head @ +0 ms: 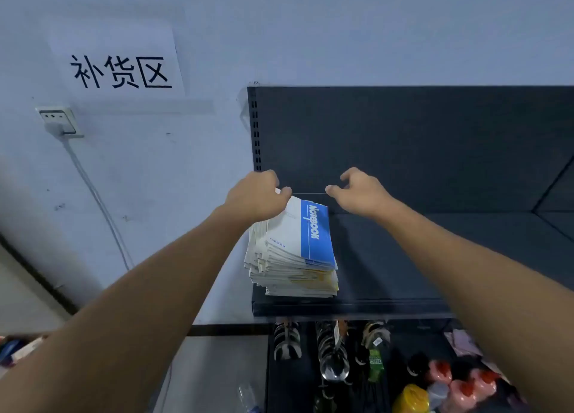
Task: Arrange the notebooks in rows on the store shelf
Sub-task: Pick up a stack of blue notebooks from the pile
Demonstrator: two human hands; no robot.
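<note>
Notebooks [292, 263] sit in one messy stack at the left end of the shelf [403, 257], edges fanned, so no rows yet. Our left hand [257, 195] reaches over the far edge and pinches the top notebook [313, 232], probably to peel it off the pile; its fingers [284, 192] are clamped on that edge. Beside the stack's far corner our right hand [360, 192] hovers, fingers [330, 189] loosely curled, apart, touching nothing. We judge it's ready to take the book toward the bare shelf on the right
</note>
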